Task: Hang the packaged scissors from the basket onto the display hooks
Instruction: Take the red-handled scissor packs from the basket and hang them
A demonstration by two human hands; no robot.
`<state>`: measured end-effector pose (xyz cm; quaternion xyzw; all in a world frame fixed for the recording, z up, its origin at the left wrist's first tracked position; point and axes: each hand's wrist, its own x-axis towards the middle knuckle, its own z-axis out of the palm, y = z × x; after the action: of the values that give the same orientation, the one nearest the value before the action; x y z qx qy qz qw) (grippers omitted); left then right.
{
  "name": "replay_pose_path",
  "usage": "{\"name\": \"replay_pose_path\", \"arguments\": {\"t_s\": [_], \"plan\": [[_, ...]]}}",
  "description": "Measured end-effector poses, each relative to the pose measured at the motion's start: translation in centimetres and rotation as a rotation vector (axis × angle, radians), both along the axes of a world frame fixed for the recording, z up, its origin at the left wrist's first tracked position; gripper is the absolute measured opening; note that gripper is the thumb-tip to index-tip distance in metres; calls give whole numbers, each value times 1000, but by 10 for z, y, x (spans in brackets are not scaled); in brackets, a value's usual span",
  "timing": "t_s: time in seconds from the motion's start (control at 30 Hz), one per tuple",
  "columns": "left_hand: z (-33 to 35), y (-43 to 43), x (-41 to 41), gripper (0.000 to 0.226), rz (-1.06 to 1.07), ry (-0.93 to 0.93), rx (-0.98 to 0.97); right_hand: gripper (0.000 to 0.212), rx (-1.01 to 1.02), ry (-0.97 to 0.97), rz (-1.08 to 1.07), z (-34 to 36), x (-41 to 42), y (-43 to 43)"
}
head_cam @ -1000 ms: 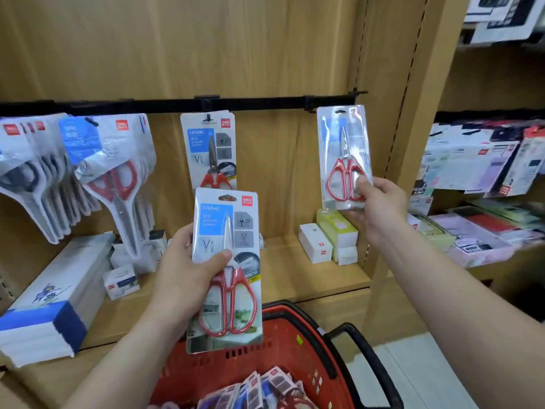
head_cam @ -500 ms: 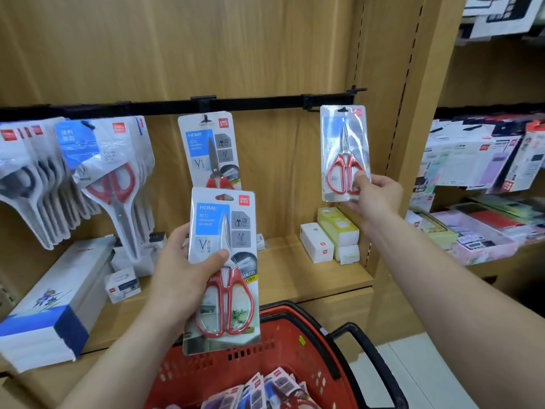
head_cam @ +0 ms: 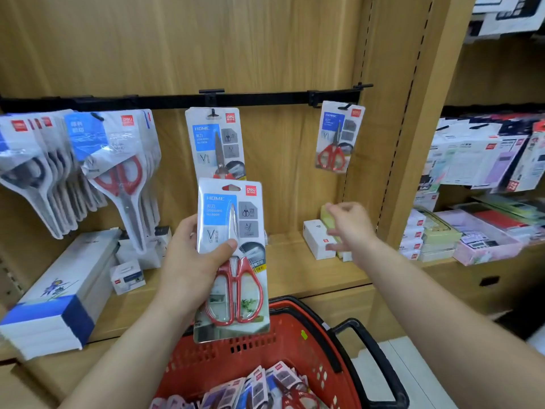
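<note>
Spanning the pale wooden shelf unit, a long black metal rail runs from the left edge to the upright post. Well below the rail, nearest the camera, sits a red plastic shopping basket with black handles. In it lie more carded scissor packs, their print too blurred to read. Below the rail's left end, a long white box with a blue end lies on the shelf board. From the rail's left stretch hangs a thick bunch of clear-fronted scissor packs with red "deli" tags at their tops.

Below the rail's middle, the left hand grips a carded pack of red-handled scissors, thumb pressed across the front and fingers behind. This card is upright and on no hook. It reads "HOME" on a blue panel, "deli" on a red tag and "170 mm" on a grey square. Just behind its top, a like pack with a blue "HOME" panel hangs from the rail's middle hook. At the rail's right end, another red-handled pack hangs tilted on its hook. Under that end, the right hand hovers with fingers loosely spread, holding nothing, in front of a small white carton
</note>
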<state>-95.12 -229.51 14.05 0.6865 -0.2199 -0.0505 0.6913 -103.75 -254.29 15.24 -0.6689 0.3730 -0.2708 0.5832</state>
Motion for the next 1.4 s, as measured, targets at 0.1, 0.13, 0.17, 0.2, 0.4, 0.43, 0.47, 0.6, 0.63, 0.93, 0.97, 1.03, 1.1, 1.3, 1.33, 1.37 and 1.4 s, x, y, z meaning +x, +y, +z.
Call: {"name": "replay_pose_path", "arguments": {"t_s": [0.1,0.13,0.17,0.2,0.4,0.43,0.47,0.6,0.63,0.93,0.97,1.03,1.1,1.3,1.33,1.37,1.4], "plan": [[-2,2,0,49,16,-34,3,25,12,-38,402,-11,-23,64],[-3,3,0,50,20,-48,4,24,20,-50,506,-14,-28,84],[-4,4,0,50,24,-57,0,27,21,-71,573,-16,-31,101],[-5,6,-1,50,27,-58,-11,33,11,-95,601,-19,-32,114],[3,26,-1,45,-4,-124,-12,41,-72,-182,493,-16,-16,145],[6,30,1,44,-12,-146,4,38,-104,-193,472,-11,-12,145],[8,36,4,43,-14,-166,26,36,-131,-217,446,-7,-7,144],[15,60,15,50,43,-242,190,33,-155,-296,357,24,17,130],[16,66,16,51,55,-262,222,33,-164,-296,350,33,23,126],[17,100,31,47,114,-382,382,28,-173,-283,318,52,77,113],[17,102,33,47,111,-391,407,28,-178,-274,303,49,79,114],[17,106,38,45,110,-412,462,35,-224,-272,262,42,84,114],[15,108,41,43,109,-426,510,42,-275,-304,213,39,90,113],[2,113,47,42,93,-451,603,41,-474,-196,166,42,114,108],[-1,114,47,43,91,-450,616,50,-502,-125,166,37,117,108],[-4,115,47,42,89,-447,629,61,-509,-45,170,31,118,109],[-8,117,46,42,85,-441,644,70,-507,24,177,22,117,110]]}}
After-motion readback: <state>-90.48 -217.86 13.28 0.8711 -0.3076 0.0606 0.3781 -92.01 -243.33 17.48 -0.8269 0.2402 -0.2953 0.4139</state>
